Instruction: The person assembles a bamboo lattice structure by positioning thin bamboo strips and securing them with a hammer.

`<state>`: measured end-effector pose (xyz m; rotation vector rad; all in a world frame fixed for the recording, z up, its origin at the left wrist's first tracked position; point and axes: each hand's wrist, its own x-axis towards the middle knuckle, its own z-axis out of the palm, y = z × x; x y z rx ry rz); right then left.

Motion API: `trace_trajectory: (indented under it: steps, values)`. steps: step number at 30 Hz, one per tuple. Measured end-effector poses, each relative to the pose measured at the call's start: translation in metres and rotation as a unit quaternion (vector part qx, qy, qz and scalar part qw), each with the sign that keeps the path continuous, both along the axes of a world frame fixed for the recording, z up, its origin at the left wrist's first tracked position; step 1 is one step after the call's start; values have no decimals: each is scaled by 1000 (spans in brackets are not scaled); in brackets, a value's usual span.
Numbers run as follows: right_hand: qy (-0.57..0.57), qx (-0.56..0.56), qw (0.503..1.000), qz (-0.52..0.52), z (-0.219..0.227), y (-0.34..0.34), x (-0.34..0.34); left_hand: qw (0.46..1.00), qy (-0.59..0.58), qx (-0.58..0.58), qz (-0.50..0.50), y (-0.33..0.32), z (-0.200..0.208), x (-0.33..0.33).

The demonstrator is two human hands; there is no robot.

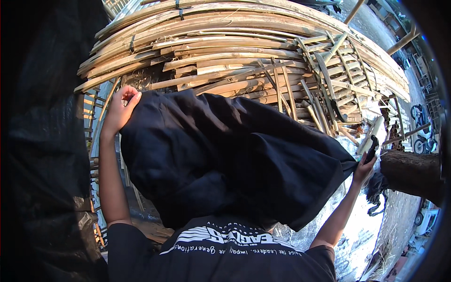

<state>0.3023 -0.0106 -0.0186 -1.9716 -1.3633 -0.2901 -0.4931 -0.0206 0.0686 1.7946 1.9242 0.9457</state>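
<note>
A large black cloth (225, 145) is stretched out in front of my body, creased along its upper part and hanging slack toward my shirt. My left hand (123, 105) pinches its upper left corner, thumb and fingers closed together. Out to the right, my right hand (365, 167) is closed on the gathered right end, where the fabric narrows into folds. A slim dark object (372, 148) sticks up from the same hand; its kind cannot be made out. The cloth hides much of what lies beneath it.
Long split bamboo strips (225, 44) lie piled beyond the cloth, with a bamboo lattice frame (345, 75) on top. A dark sheet (51, 141) hangs at the left. To the right are a thick trunk (411, 174), a shiny silver sheet (350, 225) and a motorcycle (423, 129).
</note>
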Motion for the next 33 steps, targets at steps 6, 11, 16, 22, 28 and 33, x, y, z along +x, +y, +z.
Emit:
trace_trajectory:
  steps: [6, 11, 16, 22, 28, 33]
  values:
    - [105, -14, 994, 25, 54, 5, -46, 965, 203, 140, -90, -4, 64, 185]
    - [232, -56, 970, 43, 47, -56, -131, 922, 207, -12, -328, -95, -5, 281]
    - [235, -129, 961, 68, 12, -128, -195, 866, 352, -160, -317, -141, -82, 265]
    - [352, -36, 934, 53, -41, -160, -195, 884, -19, -201, -422, -137, -72, 259]
    - [264, 25, 964, -23, -53, -176, -106, 803, -180, -325, -466, -133, -45, 243]
    - [160, 0, 984, -76, -66, -183, -61, 808, -156, -283, -493, -135, -62, 236]
